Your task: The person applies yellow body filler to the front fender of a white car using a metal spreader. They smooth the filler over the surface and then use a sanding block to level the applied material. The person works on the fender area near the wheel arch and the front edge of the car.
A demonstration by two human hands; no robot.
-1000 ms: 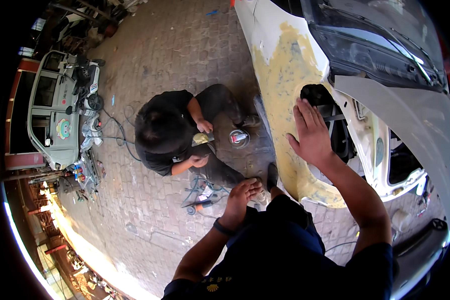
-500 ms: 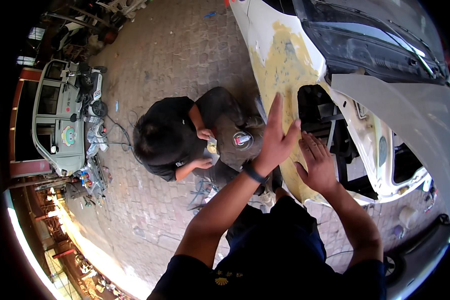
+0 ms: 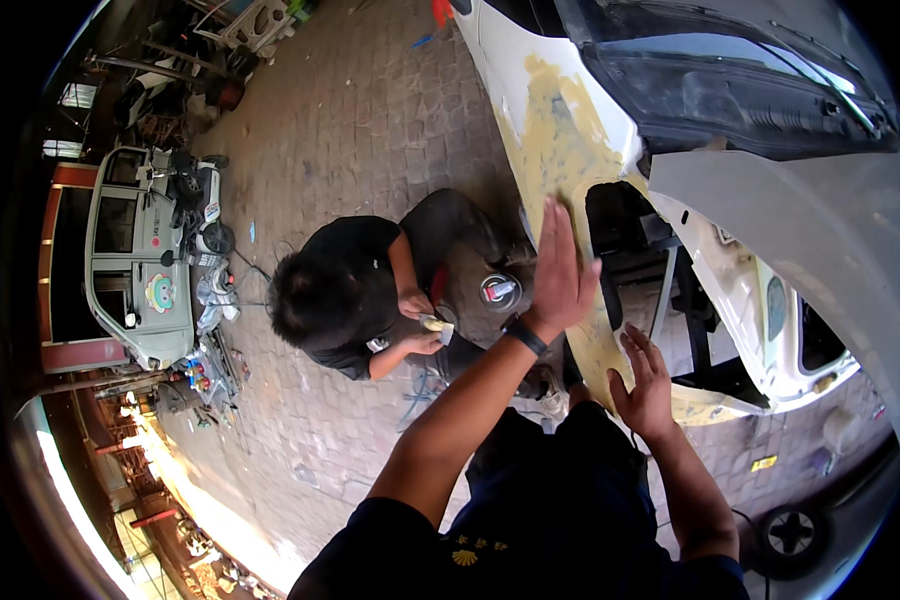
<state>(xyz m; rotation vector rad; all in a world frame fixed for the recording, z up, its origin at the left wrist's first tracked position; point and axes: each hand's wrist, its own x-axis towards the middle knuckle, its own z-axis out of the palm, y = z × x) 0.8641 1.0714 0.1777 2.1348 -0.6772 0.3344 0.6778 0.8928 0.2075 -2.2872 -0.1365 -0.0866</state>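
Note:
A white car's front fender (image 3: 570, 150) has yellowish, dark-speckled body filler spread over it. My left hand (image 3: 563, 268), with a dark band at the wrist, lies stretched out along the filler-coated strip, palm to the panel and fingers held straight. Nearer to me, my right hand (image 3: 646, 390) rests by the front end of that strip, beside the dark opening (image 3: 620, 225) in the car's front. Its fingers are extended, with the thumb apart. Neither hand holds anything.
A crouching co-worker (image 3: 340, 290) in black holds a scraper (image 3: 446, 333) with yellowish paste. Beside them stands a round can (image 3: 500, 292). A raised grey hood panel (image 3: 770, 220) is at right. Brick paving (image 3: 370, 130) surrounds us; a grey van (image 3: 140, 260) stands far left.
My right hand has moved back toward me along the panel. My left hand's fingers now lie closer together, flatter on the filler. The co-worker's hands and scraper have shifted slightly.

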